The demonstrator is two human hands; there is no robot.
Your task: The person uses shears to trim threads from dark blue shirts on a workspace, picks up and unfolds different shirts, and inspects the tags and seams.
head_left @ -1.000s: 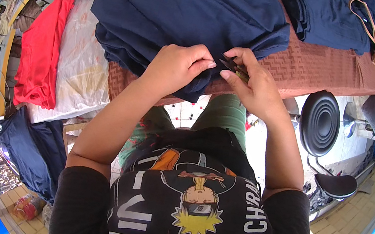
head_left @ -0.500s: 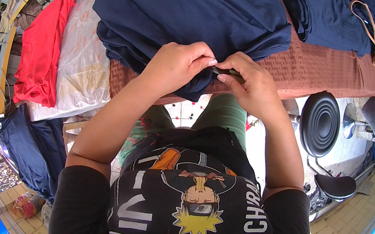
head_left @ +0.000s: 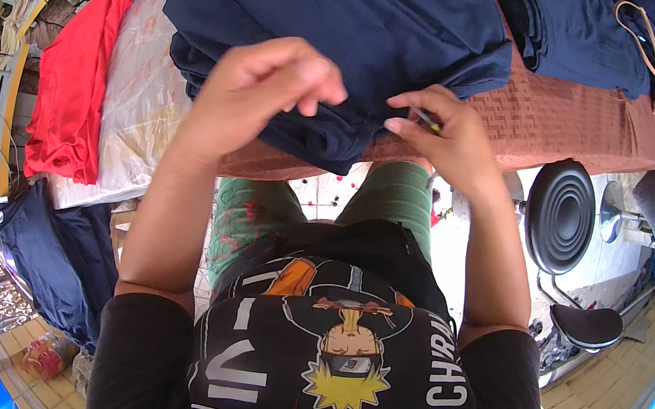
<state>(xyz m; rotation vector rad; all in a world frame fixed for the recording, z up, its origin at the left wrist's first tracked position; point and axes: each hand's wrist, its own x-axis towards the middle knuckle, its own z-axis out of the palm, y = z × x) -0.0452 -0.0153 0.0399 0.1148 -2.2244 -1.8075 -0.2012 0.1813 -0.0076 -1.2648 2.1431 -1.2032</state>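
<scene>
At the counter's (head_left: 574, 121) near edge, the right hand (head_left: 451, 139) grips snips (head_left: 431, 122); the left hand (head_left: 253, 91), over navy cloth (head_left: 352, 16), is blurred, its grip unclear.

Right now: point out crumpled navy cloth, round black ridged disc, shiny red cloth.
Crumpled navy cloth (head_left: 350, 29), head view: middle folds.
Round black ridged disc (head_left: 561, 217), head view: central rings.
Shiny red cloth (head_left: 75, 86), head view: middle.

Between the fingers (head_left: 414, 98) of the right hand (head_left: 454, 142) sits a slim dark-and-yellow tool (head_left: 430, 122). Ahead of them, a crumpled navy-blue fabric heap (head_left: 351, 20) lies on a long brown cloth-covered table (head_left: 574, 121), with a folded navy-blue fabric stack (head_left: 580, 39) beyond to the right. Rightward is a round black ridged seat (head_left: 558, 216); well left, past the left hand (head_left: 259, 87), a clear plastic sheet (head_left: 144, 102), then shiny red fabric (head_left: 74, 90).
</scene>
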